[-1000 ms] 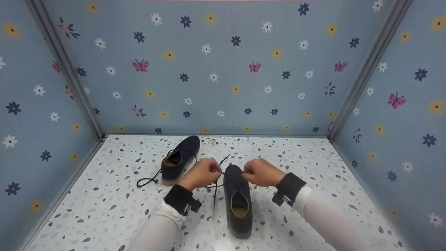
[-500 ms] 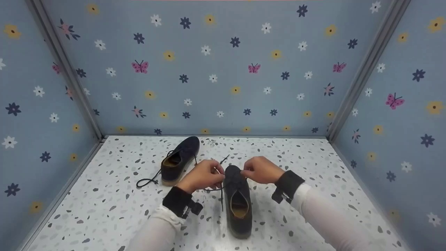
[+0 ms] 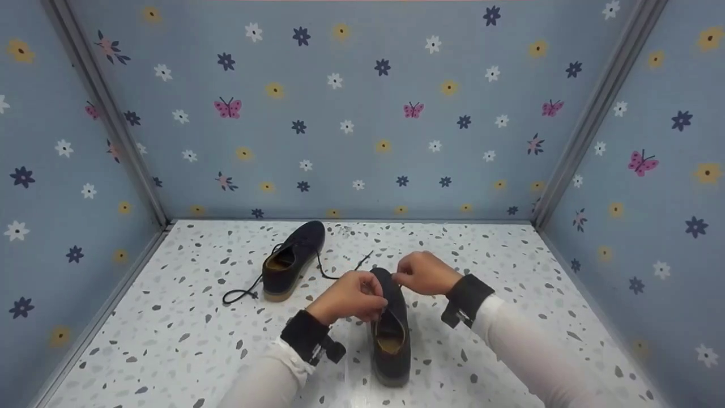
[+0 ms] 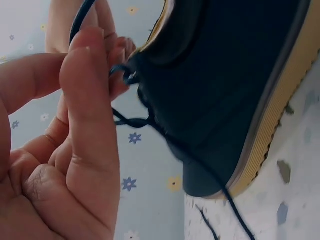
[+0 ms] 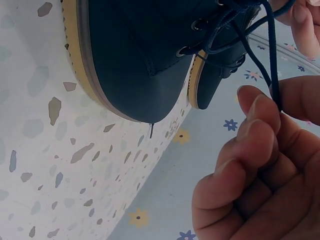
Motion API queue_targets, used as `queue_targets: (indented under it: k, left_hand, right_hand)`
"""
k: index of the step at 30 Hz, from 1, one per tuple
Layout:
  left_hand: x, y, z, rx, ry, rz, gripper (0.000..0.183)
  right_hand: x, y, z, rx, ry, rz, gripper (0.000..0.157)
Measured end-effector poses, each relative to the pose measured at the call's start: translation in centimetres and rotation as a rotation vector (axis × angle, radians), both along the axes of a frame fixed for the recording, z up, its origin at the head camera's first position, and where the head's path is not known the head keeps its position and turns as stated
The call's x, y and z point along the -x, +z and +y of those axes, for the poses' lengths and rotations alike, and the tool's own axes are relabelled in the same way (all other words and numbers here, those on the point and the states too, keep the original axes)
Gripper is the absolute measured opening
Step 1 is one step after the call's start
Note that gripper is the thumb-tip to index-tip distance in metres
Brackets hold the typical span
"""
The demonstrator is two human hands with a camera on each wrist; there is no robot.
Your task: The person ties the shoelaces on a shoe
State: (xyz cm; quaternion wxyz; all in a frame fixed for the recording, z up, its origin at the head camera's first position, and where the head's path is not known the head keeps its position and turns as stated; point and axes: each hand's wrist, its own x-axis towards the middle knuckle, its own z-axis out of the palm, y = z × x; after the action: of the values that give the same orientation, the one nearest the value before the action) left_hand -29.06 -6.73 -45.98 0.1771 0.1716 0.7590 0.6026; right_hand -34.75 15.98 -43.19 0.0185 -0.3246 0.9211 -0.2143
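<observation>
A dark navy lace-up shoe (image 3: 392,365) stands on the speckled surface, toe pointing away. Above its left side my left hand (image 3: 358,297) pinches a dark shoelace (image 4: 80,20) between thumb and index finger. My right hand (image 3: 423,274) is by the toe's right side. In the right wrist view its thumb and fingertips pinch a doubled loop of shoelace (image 5: 273,47) that runs up to the eyelets. A loose lace end (image 4: 235,212) hangs down across the shoe's side. The head view hides part of the laces behind the left hand.
The matching shoe (image 3: 277,280) stands to the back left, its laces (image 3: 241,294) trailing onto the white speckled surface (image 3: 187,340). Blue flower-patterned panels (image 3: 362,113) enclose the back and both sides.
My left hand has moved right and toward me, from beside the shoe to over its lacing. The right hand has shifted up slightly. Both shoes stay in place.
</observation>
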Motion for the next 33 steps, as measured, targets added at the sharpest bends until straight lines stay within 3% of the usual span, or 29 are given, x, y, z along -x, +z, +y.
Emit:
queue_targets:
  k: [9, 13, 18, 25, 33]
  left_hand:
    - [-0.3, -0.9, 2.1, -0.147, 0.048, -0.055, 0.013]
    - [-0.6, -1.2, 2.4, -0.088, 0.015, -0.047, 0.009]
    - [-0.7, -1.1, 1.9, 0.021, -0.009, 0.025, 0.009]
    - [0.6, -1.1, 0.2, 0.071, 0.071, 0.114, 0.012]
    - [2.9, -1.5, -1.5, 0.122, 0.176, 0.236, 0.010]
  right_hand:
    - [0.0, 0.1, 0.1, -0.006, 0.003, 0.020, 0.029]
    - [-0.1, 0.1, 0.1, -0.001, 0.017, 0.029, 0.028]
    - [-0.2, 0.2, 0.2, -0.007, 0.015, 0.019, 0.029]
    - [-0.1, 0.3, 0.3, -0.005, 0.015, -0.026, 0.029]
    - [-0.1, 0.5, 0.3, 0.012, 0.013, -0.063, 0.028]
